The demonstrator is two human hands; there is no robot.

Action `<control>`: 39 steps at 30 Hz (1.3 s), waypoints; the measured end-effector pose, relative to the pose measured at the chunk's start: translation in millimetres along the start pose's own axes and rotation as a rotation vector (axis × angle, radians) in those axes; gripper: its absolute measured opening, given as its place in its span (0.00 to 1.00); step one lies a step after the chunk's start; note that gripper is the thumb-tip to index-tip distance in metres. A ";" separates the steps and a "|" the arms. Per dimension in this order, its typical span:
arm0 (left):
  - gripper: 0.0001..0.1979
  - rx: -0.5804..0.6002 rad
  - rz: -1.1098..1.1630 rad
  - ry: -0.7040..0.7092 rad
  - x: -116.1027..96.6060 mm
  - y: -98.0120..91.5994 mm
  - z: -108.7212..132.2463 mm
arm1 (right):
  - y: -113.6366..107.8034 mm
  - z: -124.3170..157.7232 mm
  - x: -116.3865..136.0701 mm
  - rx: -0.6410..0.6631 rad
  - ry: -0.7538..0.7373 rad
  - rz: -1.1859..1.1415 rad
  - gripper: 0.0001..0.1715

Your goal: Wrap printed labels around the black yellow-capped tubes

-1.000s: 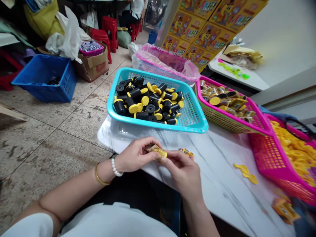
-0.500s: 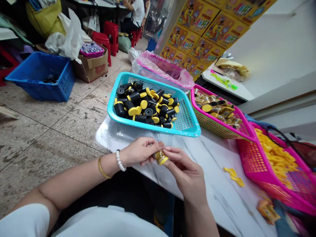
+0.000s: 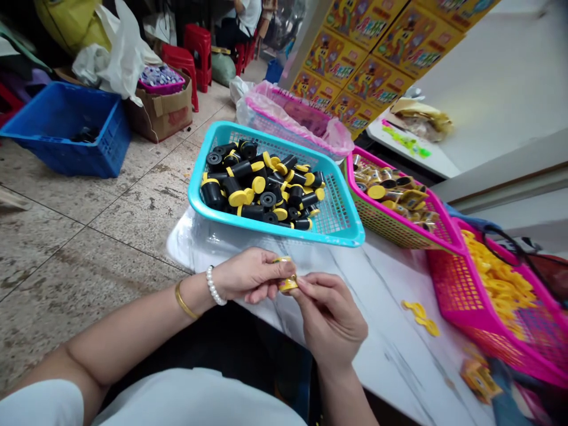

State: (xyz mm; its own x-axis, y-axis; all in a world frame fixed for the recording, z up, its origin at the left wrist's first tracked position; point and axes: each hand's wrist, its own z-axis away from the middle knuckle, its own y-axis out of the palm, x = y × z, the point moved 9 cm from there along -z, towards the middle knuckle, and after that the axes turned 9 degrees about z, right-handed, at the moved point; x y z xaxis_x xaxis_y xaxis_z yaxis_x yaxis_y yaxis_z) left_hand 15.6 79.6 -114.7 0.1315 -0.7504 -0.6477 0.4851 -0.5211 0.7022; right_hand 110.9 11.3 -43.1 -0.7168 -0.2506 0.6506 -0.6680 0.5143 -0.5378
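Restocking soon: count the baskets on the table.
3: teal basket in the middle, pink-rimmed basket to its right, pink basket at far right. A lined basket behind the teal one may stand off the table.

Mostly hidden between left hand (image 3: 248, 277), right hand (image 3: 332, 319): yellow piece (image 3: 288, 285), perhaps cap.

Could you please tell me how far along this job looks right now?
Done, it seems: a batch of gold-coloured pieces lies in the pink-rimmed basket. In hand: the left hand and right hand pinch one small yellow piece over the table edge. Left: a pile of black-and-yellow cylinders in the teal basket, so probably well short of finished.
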 end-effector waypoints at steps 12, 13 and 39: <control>0.28 0.059 0.027 0.021 1.8 6.3 -0.4 | 5.9 -17.4 27.5 0.129 -0.218 -0.058 0.24; 0.28 0.076 0.037 0.011 3.1 6.8 -1.3 | 7.4 -16.2 27.1 0.131 -0.247 -0.048 0.25; 0.28 -0.044 0.090 0.102 -5.8 -6.4 -2.4 | 30.0 -176.9 -16.9 0.448 -0.202 0.721 0.14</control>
State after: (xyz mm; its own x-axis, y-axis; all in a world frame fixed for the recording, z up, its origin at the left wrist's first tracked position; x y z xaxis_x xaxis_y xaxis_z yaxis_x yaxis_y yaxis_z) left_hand 13.8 88.2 -116.2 0.2621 -0.7471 -0.6109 0.5047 -0.4334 0.7466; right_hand 138.3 176.1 24.6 -0.9884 -0.1509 -0.0141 -0.0232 0.2428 -0.9698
